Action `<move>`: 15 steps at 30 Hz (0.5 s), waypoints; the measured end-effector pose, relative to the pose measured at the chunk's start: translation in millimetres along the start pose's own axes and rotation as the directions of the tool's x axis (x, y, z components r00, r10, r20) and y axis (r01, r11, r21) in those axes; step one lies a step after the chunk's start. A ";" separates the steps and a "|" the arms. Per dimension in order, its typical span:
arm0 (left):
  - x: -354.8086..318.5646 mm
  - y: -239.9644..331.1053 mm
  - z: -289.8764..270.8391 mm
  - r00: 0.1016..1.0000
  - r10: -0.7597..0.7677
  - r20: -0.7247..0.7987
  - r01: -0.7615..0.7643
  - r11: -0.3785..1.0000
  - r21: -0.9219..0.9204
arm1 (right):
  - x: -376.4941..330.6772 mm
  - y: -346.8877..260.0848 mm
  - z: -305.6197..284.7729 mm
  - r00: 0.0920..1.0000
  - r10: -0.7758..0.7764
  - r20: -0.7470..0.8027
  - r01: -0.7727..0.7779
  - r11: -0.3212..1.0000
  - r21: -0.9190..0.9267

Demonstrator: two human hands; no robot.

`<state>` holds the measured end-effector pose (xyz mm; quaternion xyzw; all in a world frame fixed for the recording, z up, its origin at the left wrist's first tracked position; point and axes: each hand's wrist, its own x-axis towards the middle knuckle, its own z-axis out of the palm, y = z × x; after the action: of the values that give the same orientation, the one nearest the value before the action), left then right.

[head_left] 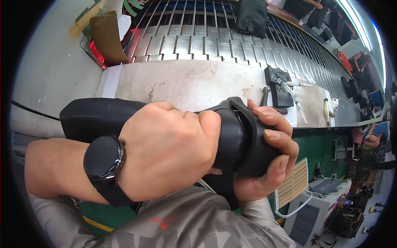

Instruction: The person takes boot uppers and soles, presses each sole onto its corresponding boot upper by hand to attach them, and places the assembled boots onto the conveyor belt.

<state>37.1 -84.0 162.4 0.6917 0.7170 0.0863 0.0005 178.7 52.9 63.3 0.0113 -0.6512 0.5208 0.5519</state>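
Note:
A long, black, smooth leather-like piece (103,111), its kind unclear, lies across my front above the table's near edge. My left hand (169,153), with a black watch (103,159) on its wrist, is closed around the piece's middle, thumb on top. At the other end, the fingers and thumb of my right hand (277,153) grip a raised, curved black edge (246,128). Part of the piece's underside is hidden by my hands.
On the pale worktable (178,82) stand a dark foam block (281,93), syringes (295,99) and a hammer-like tool (264,97). A yellowish-handled tool (326,111) lies farther right. Behind runs a metal slatted conveyor (198,45) carrying a black item (251,18). Other people work at right.

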 end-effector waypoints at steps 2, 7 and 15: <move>-4.6 -2.7 4.4 1.000 0.004 -0.024 -0.004 1.000 -0.017 | 1.7 -0.1 -0.4 0.998 -0.035 0.048 0.037 0.999 -0.035; -6.9 -4.3 6.7 0.999 0.034 0.001 -0.034 0.999 0.000 | 3.3 -2.5 -3.6 0.986 -0.037 0.160 0.052 0.995 -0.088; -8.5 0.9 4.1 0.996 0.087 0.015 -0.088 0.989 0.119 | -1.5 -4.6 -3.1 0.984 -0.068 0.163 0.086 0.991 -0.106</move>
<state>38.9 -91.9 157.4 0.7216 0.6900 0.0399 -0.0411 184.2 52.1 64.8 0.0469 -0.7207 0.4588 0.5176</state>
